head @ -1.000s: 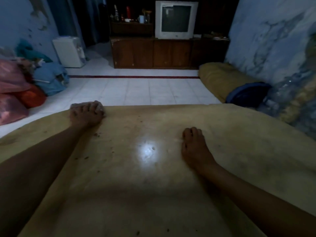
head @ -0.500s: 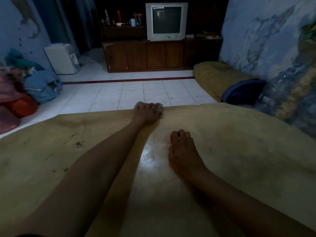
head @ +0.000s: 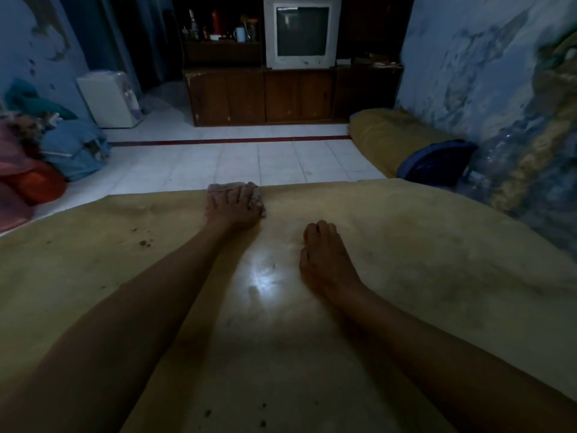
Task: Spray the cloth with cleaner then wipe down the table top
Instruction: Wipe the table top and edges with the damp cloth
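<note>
While my left hand (head: 234, 205) presses flat on the pale cloth (head: 256, 198) at the counter's (head: 437, 245) far edge, fingers extended. My right hand (head: 324, 257) rests palm-down nearby, fingers loosely curled, holding nothing.

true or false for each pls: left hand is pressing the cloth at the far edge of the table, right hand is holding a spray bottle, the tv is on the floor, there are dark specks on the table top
1. The left hand presses the cloth near the far edge of the table. True.
2. The right hand holds a spray bottle. False: it rests on the table top and holds nothing; no spray bottle is in view.
3. The TV stands on the floor. False: it sits on top of the wooden cabinet.
4. Dark specks lie on the table top, left of the left forearm. True.
</note>
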